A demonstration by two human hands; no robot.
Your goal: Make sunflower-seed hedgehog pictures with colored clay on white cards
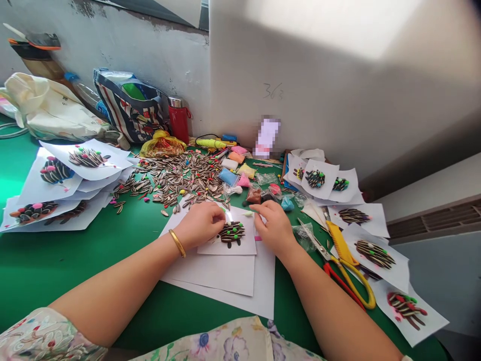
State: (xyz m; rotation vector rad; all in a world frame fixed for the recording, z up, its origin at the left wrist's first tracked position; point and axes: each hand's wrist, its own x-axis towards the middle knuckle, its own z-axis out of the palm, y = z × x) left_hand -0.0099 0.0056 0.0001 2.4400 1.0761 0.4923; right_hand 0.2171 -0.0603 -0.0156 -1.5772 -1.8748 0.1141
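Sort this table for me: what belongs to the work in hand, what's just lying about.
Likely in the work:
central seed picture
striped seeds
coloured clay-like lumps
scissors

Just lying about, apparently:
red flask
striped bag
cream bag

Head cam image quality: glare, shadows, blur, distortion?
Head view: sunlight overexposes the top of the pale wall, with a diagonal shadow edge across it; head view: glare on the green table at far left; head view: left hand and right hand show no obvious motion blur; head view: pixelated patch against the wall, unreadable.
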